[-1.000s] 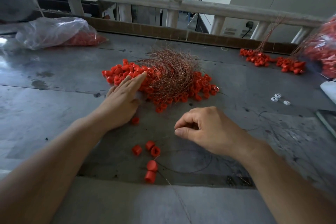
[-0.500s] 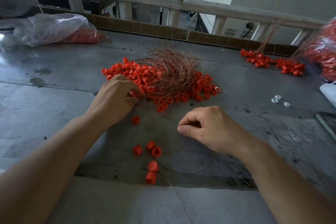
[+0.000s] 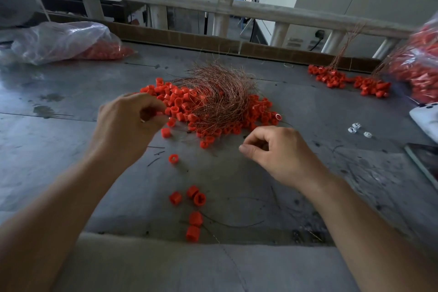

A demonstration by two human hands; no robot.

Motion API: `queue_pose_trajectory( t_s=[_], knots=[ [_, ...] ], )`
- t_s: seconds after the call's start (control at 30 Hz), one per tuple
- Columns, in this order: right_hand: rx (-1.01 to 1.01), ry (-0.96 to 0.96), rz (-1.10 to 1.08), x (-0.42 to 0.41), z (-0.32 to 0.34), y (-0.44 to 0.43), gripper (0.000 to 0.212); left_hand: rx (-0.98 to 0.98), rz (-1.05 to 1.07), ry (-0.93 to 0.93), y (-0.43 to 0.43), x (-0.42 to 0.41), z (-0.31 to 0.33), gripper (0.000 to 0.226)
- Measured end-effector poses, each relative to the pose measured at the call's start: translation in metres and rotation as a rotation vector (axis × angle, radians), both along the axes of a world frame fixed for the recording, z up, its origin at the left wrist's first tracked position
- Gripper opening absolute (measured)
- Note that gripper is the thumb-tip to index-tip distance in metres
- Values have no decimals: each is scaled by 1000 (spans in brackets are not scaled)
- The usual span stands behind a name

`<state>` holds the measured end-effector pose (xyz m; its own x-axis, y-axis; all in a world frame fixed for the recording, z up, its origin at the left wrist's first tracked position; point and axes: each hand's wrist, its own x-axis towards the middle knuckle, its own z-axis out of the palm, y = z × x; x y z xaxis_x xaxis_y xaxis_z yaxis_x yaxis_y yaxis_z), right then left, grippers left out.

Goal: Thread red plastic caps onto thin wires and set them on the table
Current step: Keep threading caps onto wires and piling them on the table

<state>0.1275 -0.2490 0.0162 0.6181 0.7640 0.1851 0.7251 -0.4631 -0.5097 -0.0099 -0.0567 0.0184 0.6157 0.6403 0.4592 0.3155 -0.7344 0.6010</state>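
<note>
left hand [image 3: 128,123]: fingers curled, pinching a red cap [image 3: 151,115] just left of the wire heap [image 3: 218,95].
right hand [image 3: 277,152]: curled, thumb on forefinger, in front of the wire heap; can't tell if a wire is in it.
cap pile [image 3: 180,102]: under and around the wire heap, on the table [image 3: 71,149].
handling: caps look light, rigid and prone to roll; pinch the side wall, keep the bore clear. wires look thin, springy and tangled; take one near its tip.
room: open table in front of the wire heap; loose caps [image 3: 199,198] sit further out, near the table edge, so roll-off is a risk.
</note>
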Motion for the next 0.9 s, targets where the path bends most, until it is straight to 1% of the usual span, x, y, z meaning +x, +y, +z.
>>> queue_pose_trajectory(
  t_s=[0.07, 0.13, 0.23, 0.3, 0.47, 0.53, 0.67, 0.73, 0.83, 0.9],
  knots=[
    [36, -23, -34, 4, -2, 1, 9, -1, -45, -97, -12, -4, 5, 18],
    [36, -31, -39, 7, -6, 3, 12, 28, -146, -154, -24, -7, 8, 21],
    [20, -35, -30, 10, -10, 7, 33, 156, -346, -90, -38, -9, 6, 15],
    [11, -30, -22, 12, -12, 9, 45, 186, -430, -27, -42, -7, 2, 17],
    [4, -16, 22, 10, -15, 15, 56, 177, -500, 27, -42, -6, -2, 20],
    [71, -33, 4, 10, -14, 15, 52, 188, -505, 12, -41, -6, -1, 19],
    [319, -172, -66, 8, -7, 14, 25, 189, -512, 7, -40, -5, -2, 18],
    [426, -224, -70, 8, -5, 13, 15, 178, -515, 22, -39, -4, -4, 18],
    [517, -168, -103, 9, -2, 9, 13, 187, -525, 31, -38, -4, -6, 16],
    [547, -118, -127, 9, -1, 8, 21, 204, -539, 45, -38, -4, -6, 16]
  ],
)
